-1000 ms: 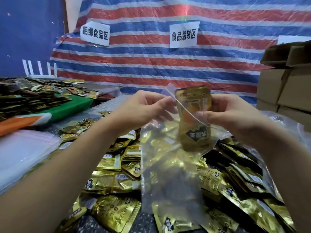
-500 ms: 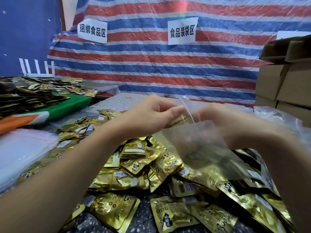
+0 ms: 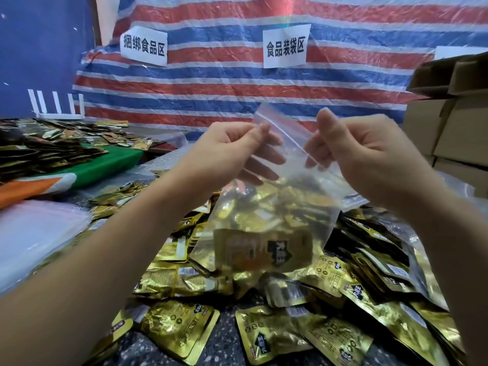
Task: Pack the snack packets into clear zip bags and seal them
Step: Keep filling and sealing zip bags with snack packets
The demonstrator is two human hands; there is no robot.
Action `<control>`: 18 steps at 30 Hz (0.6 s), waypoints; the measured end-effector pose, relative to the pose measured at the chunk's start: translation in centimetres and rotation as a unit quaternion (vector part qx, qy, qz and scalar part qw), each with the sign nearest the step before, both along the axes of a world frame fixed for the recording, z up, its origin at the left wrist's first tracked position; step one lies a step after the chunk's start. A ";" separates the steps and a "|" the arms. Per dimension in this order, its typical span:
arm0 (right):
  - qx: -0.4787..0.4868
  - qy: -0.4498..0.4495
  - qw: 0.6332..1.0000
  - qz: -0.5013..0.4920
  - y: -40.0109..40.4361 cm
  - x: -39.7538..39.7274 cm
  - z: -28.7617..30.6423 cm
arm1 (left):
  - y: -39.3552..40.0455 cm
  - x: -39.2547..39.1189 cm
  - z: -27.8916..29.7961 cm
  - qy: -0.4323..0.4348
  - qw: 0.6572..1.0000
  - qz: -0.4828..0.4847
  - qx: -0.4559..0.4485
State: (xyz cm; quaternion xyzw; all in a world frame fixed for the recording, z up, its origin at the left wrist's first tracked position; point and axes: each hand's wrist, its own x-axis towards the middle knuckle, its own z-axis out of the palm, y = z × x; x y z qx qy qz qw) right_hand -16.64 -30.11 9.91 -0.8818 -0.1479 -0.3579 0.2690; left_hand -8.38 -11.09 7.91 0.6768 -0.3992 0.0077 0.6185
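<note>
I hold a clear zip bag (image 3: 287,207) up in front of me over the table. My left hand (image 3: 232,149) pinches the left end of the bag's top edge, and my right hand (image 3: 361,151) pinches the right end. One gold snack packet (image 3: 261,250) lies crosswise at the bottom of the hanging bag. Below the bag, a heap of gold snack packets (image 3: 330,307) covers the speckled table (image 3: 227,342).
A stack of clear bags (image 3: 34,233) lies at the left edge. Behind it a green board (image 3: 105,165) carries more packets. Cardboard boxes (image 3: 454,122) stand at the right. A striped tarp (image 3: 237,83) with paper signs hangs at the back.
The gold packet went from sticking out of the bag's mouth to lying at its bottom. Both hands dipped, then rose and moved apart along the top edge.
</note>
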 end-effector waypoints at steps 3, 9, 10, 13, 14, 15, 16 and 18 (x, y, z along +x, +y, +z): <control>-0.029 -0.089 0.995 0.035 -0.1 -0.3 0.3 | 0.2 -0.3 0.5 0.009 0.998 0.007 -0.055; 0.052 -0.192 0.980 -0.019 -0.5 0.6 0.2 | 0.9 -0.2 1.4 0.020 0.995 0.032 -0.096; 0.072 -0.190 0.979 -0.032 -0.8 0.8 0.2 | 1.1 -0.1 1.5 0.022 0.994 0.042 -0.100; 0.097 -0.119 0.985 -0.076 -1.4 1.3 -0.1 | 1.6 0.4 1.8 0.005 0.991 0.080 -0.110; 0.087 -0.076 0.989 -0.095 -1.5 1.6 -0.4 | 1.8 0.5 1.8 -0.006 0.990 0.092 -0.106; 0.071 -0.034 0.991 -0.113 -1.6 1.9 -0.8 | 1.8 0.7 1.8 -0.016 0.989 0.103 -0.100; 0.053 0.000 0.990 -0.128 -1.6 2.3 -1.2 | 1.9 0.9 1.8 -0.023 0.988 0.115 -0.096; 0.028 0.048 0.988 -0.141 -1.5 2.9 -2.0 | 2.1 1.2 1.8 -0.033 0.984 0.145 -0.097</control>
